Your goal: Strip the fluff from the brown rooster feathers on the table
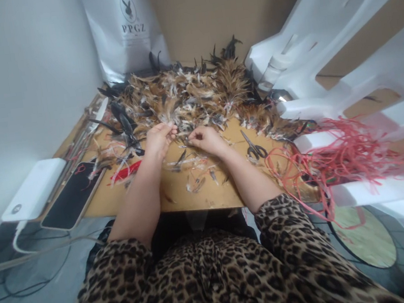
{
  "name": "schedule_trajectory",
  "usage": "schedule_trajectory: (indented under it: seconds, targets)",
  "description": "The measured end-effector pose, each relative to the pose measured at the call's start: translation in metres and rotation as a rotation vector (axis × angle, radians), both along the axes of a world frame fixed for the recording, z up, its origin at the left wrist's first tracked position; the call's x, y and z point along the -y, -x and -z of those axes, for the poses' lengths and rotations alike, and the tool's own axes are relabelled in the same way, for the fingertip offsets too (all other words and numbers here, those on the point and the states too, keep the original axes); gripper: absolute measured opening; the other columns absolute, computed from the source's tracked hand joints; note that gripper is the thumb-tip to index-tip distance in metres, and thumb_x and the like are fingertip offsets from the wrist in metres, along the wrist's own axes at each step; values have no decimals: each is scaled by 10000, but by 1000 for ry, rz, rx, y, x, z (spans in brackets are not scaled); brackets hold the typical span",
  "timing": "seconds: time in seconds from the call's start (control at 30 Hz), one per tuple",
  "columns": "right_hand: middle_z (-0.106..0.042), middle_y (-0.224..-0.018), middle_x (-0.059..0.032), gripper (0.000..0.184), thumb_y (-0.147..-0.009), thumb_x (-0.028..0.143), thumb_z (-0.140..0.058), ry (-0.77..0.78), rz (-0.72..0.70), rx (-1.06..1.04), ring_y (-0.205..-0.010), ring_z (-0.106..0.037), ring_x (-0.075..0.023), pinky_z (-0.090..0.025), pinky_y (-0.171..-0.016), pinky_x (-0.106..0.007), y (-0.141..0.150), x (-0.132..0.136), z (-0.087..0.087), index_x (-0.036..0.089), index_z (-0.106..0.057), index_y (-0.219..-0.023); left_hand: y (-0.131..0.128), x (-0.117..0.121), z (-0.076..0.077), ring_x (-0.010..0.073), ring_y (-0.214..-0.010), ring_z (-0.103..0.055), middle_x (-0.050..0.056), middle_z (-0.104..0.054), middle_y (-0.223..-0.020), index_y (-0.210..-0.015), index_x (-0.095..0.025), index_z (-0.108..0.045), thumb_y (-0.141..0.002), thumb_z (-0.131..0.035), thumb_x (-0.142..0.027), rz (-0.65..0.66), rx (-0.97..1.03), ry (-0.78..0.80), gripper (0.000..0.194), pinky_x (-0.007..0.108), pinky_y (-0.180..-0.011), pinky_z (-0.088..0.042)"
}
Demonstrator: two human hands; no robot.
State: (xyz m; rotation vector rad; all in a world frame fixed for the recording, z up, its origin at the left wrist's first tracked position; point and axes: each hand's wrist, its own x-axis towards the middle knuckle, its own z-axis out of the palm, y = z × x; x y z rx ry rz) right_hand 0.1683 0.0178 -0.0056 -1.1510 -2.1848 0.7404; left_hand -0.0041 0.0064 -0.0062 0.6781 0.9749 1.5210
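A big heap of brown, white and black feathers (194, 93) covers the back of the wooden table (178, 194). My left hand (159, 140) rests at the heap's front edge with its fingers pinched on a few feathers. My right hand (206, 138) is just beside it, fingers curled and pinching small feathers too. Both hands nearly touch. Loose feathers (193, 172) lie scattered on the table under my wrists.
Black scissors (254, 148) lie right of my right hand. A tangle of red strings (337, 158) spreads at the right over white foam pieces (352, 52). A phone (72, 196) and white power bank (33, 188) sit at the left edge. A white bag (126, 27) stands behind.
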Motion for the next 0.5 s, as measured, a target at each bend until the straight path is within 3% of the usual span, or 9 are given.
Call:
schedule_trajectory:
  seconds: [0.13, 0.23, 0.3, 0.5]
  targets:
    - [-656, -920, -85, 175, -733, 237, -528, -135, 6, 478, -832, -573, -174, -387, -734, -256, 0, 6, -5, 168, -666, -815, 2, -3, 4, 28, -472, -532, 24, -623, -612, -675, -88, -610, -676, -703, -187, 5, 10, 26, 135, 119, -454, -408]
    - [-668, -850, -99, 196, -744, 217, -480, -133, 46, 529, -769, -580, -176, -382, -689, -259, -1, 4, -4, 155, -666, -758, 0, -2, 5, 35, -478, -542, 29, -631, -621, -677, -85, -612, -672, -704, -190, 19, -4, 12, 140, 125, -452, -412]
    - [-666, -762, -77, 187, -729, 225, -492, -72, 29, 408, -697, -568, -154, -377, -655, -248, -4, 0, -2, 141, -658, -708, 0, -1, 4, 36, -480, -546, 30, -634, -622, -674, -85, -610, -670, -705, -191, 27, -12, 9, 143, 125, -451, -413]
    - [-543, -534, 30, 209, -659, 302, -584, 349, 12, -240, -463, -398, -54, -313, -500, -199, -15, -9, 0, 109, -640, -719, 0, 2, 1, 41, -507, -567, 47, -666, -678, -696, -82, -620, -678, -695, -172, 99, 1, 11, 119, 122, -457, -425]
